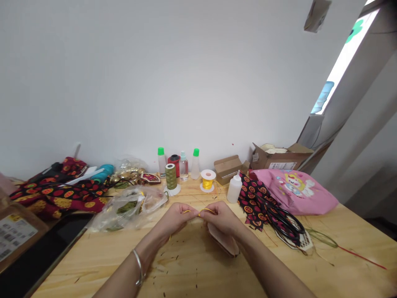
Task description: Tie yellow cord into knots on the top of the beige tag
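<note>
Two bare hands meet over the middle of the tabletop (182,269), working on a thin yellow cord (208,210) that runs between their fingertips. The left hand (180,213) has its thumb and fingers pinched together on the cord, and a silver bracelet (138,267) circles that wrist. The right hand (219,213) pinches the cord too, its fingertips just beside those of the left. A flat brown piece (223,241) shows tilted under the right hand; whether that hand grips it, I cannot tell. Beyond the hands stands a white spool of yellow cord (208,182), with an olive thread cone (170,179) to its left and a white squeeze bottle (234,189) to its right. Two green-capped bottles (195,164) stand near the wall, with a red spool (177,166) and a clear bottle (183,169) between them. At the left lies a clear plastic bag (136,207) with green material inside. On the right, black-handled scissors (289,223) lie against dark patterned fabric (252,196), beside a pink bag (297,194) with a cartoon print.
</note>
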A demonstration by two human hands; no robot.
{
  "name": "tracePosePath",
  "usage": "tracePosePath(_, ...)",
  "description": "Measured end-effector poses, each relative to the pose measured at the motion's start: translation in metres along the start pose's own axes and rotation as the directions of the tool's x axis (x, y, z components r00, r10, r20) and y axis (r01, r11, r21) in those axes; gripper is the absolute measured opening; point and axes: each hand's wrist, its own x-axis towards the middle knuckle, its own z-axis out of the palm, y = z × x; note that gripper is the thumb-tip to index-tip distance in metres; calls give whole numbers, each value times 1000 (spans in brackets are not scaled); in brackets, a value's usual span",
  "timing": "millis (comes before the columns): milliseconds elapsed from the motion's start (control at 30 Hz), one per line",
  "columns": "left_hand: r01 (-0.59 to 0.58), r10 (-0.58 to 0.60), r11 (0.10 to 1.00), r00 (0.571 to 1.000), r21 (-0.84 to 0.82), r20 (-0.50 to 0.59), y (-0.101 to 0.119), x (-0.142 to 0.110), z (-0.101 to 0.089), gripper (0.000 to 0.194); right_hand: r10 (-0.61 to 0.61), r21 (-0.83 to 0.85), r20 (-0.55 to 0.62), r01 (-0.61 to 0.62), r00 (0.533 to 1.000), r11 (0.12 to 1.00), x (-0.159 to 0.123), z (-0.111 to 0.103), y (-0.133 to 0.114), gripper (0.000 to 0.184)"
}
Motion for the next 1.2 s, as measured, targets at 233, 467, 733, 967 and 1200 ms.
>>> tracePosePath(233, -37, 41, 996, 998, 77, -49, -7, 5, -2, 31, -122, -324, -91, 87, 988, 942, 0, 0, 2, 15)
tracePosePath(467, -45, 50, 997, 996, 62, -76, -5, 4, 0, 28, 1, -264, -26, -7, 1000, 965, 0, 1, 3, 18)
tracePosePath(733, -56, 61, 997, 995, 60, -80, -7, 6, 0, 27, 35, -183, -55, -45, 998, 982, 3, 0, 7, 14)
tracePosePath(967, -63, 67, 996, 995, 62, -75, -8, 6, -1, 27, 15, -48, -45, -17, 999, 999, 4, 3, 10, 12)
tracePosePath(1200, -60, 64, 997, 993, 49, -101, -9, 8, -1, 26, -79, -193, -103, 58, 992, 980, 4, 7, 8, 18)
